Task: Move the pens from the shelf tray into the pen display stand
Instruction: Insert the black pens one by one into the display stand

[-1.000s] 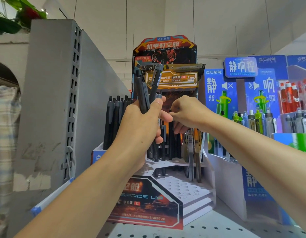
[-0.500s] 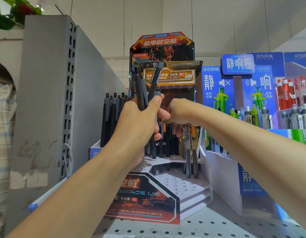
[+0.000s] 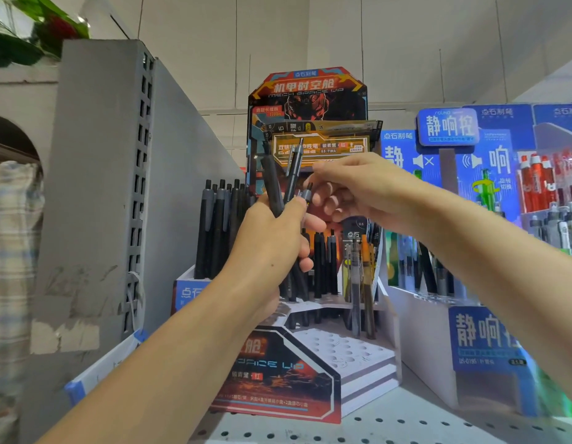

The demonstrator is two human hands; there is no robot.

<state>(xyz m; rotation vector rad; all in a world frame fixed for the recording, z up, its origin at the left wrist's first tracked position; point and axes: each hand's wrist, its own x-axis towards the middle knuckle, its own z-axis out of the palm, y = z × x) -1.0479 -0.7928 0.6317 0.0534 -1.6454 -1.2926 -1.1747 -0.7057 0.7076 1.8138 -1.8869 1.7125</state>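
My left hand (image 3: 272, 248) grips a bundle of black pens (image 3: 280, 184) upright in front of the orange and black pen display stand (image 3: 310, 373). My right hand (image 3: 358, 190) is raised beside it, and its fingertips pinch the grey top of one pen (image 3: 307, 194) in the bundle. Several black pens (image 3: 324, 264) stand in the stand's upper tier. The white holed lower tier (image 3: 345, 347) has open holes. Behind my left hand, a tray (image 3: 186, 291) holds several more black pens (image 3: 215, 225).
A grey shelf end panel (image 3: 98, 187) rises at the left. A blue pen display (image 3: 477, 331) with more pens stands to the right of the stand. The perforated white shelf (image 3: 390, 424) runs along the bottom.
My right hand has come up from low beside the stand's pens to the top of the bundle and taken one pen's end. My left hand has kept its hold.
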